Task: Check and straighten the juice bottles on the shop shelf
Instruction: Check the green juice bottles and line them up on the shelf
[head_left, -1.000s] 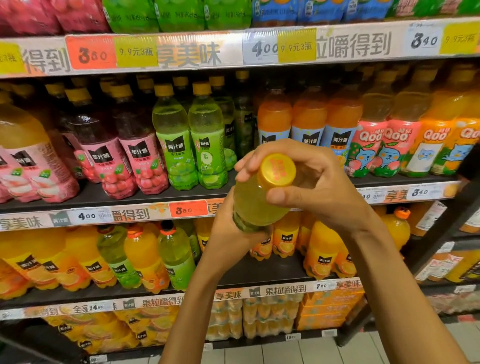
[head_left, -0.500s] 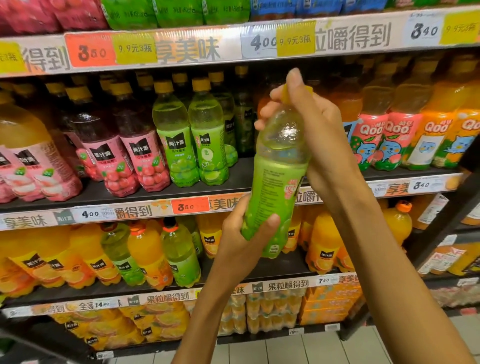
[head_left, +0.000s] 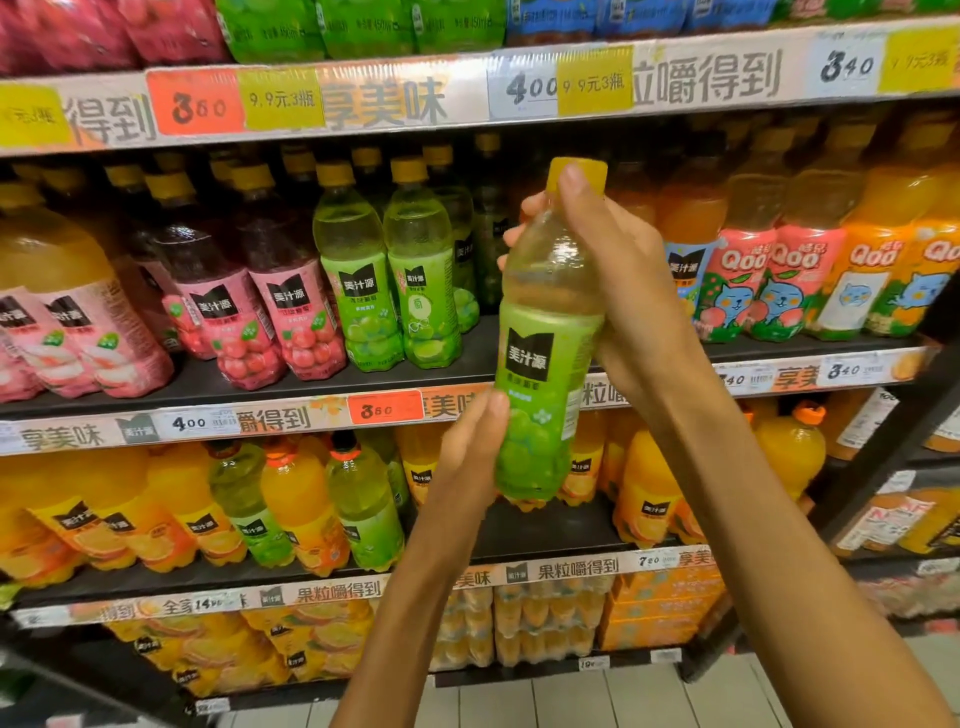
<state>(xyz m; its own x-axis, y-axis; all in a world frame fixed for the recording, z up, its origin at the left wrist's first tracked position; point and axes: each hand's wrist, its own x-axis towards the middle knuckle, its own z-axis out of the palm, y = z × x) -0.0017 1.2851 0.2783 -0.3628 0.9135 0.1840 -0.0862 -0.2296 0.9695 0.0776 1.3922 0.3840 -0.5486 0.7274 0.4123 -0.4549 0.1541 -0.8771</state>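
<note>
I hold a green grape juice bottle (head_left: 543, 364) with a yellow cap upright in front of the middle shelf (head_left: 311, 387), its label facing me. My right hand (head_left: 623, 280) grips its neck and shoulder from the right, thumb up by the cap. My left hand (head_left: 470, 457) holds its lower part from the left, thumb on the label. Two matching green bottles (head_left: 389, 291) stand on the shelf just left of it, with a gap behind the held bottle.
Pink-labelled dark juice bottles (head_left: 260, 312) stand left of the green ones, orange and Qoo bottles (head_left: 779, 280) to the right. The lower shelf (head_left: 545, 535) carries large orange and green bottles. Price strips run along each shelf edge. Tiled floor shows at the bottom.
The bottle went from tilted cap-toward-me to upright, then turned so its front label faces me. Both hands kept hold of it throughout.
</note>
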